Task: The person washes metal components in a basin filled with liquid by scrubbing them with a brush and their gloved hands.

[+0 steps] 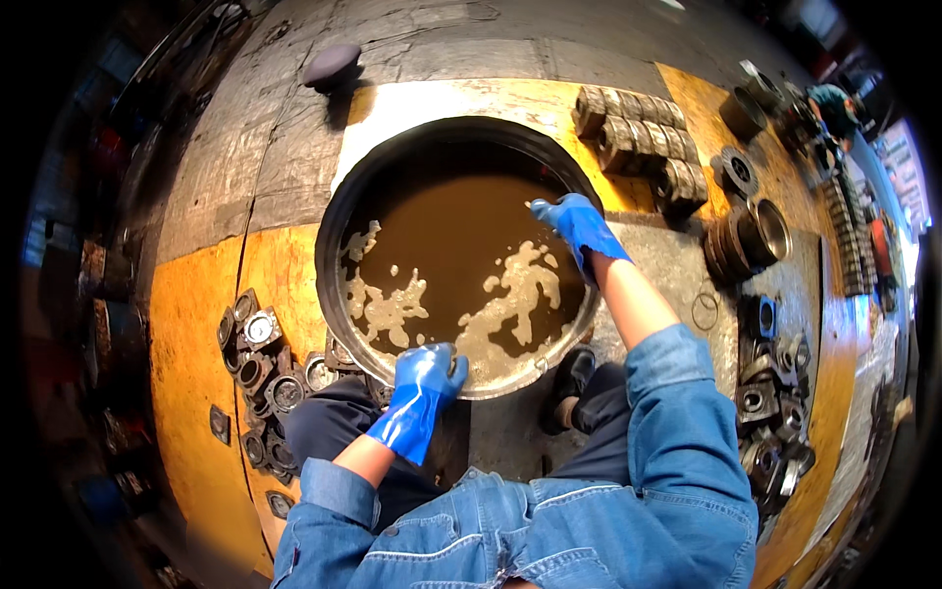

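A large round dark tub [332, 294] stands before me, holding murky brown liquid [442, 236] with patches of pale foam [515, 285]. My left hand [427, 378], in a shiny blue rubber glove, is at the tub's near rim with its fingers curled in. What it holds, if anything, is hidden. Over the right side of the liquid reaches my right hand [574, 221], also gloved in blue. Its fingers are drawn together toward the tub's middle, with a tiny pale bit at their tips that is too small to name.
Greasy metal parts with round openings [285, 393] lie heaped at the left, and more [760, 402] at the right. Blocky metal parts [643, 137] stand in rows at the far right, near metal rings [741, 240]. A dark rounded stool [332, 67] stands beyond the tub.
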`<state>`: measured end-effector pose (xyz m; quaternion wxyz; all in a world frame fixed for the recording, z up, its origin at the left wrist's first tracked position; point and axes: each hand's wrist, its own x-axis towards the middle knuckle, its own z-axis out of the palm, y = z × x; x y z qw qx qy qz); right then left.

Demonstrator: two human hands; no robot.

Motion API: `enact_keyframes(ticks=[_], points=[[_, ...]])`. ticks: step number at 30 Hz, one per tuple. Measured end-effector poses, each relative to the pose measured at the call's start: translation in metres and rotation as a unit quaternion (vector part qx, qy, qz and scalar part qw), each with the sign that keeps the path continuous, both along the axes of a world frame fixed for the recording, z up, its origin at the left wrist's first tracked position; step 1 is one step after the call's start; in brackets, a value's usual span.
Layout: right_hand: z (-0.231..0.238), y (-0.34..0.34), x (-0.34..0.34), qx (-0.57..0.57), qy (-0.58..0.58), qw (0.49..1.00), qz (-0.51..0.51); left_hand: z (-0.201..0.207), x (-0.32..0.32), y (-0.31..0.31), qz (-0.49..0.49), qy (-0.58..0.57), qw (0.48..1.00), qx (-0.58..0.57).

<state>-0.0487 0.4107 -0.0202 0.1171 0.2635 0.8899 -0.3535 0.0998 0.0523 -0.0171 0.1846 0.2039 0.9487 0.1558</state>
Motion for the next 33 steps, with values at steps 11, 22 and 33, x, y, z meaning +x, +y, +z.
enact_keyframes(ticks=[11, 22, 33], points=[[-0.150, 0.036, -0.131, -0.300, 0.101, 0.934, -0.164, -0.013, 0.004, -0.012, 0.010, -0.027, 0.999, 0.021], [-0.076, -0.008, -0.099, 0.079, 0.044, 0.985, 0.145, -0.004, 0.004, -0.005, 0.036, -0.070, 0.997, 0.004], [0.055, -0.114, 0.094, -0.188, 0.131, 0.958, 0.172, -0.016, 0.002, -0.007, 0.061, -0.049, 0.994, -0.071]])
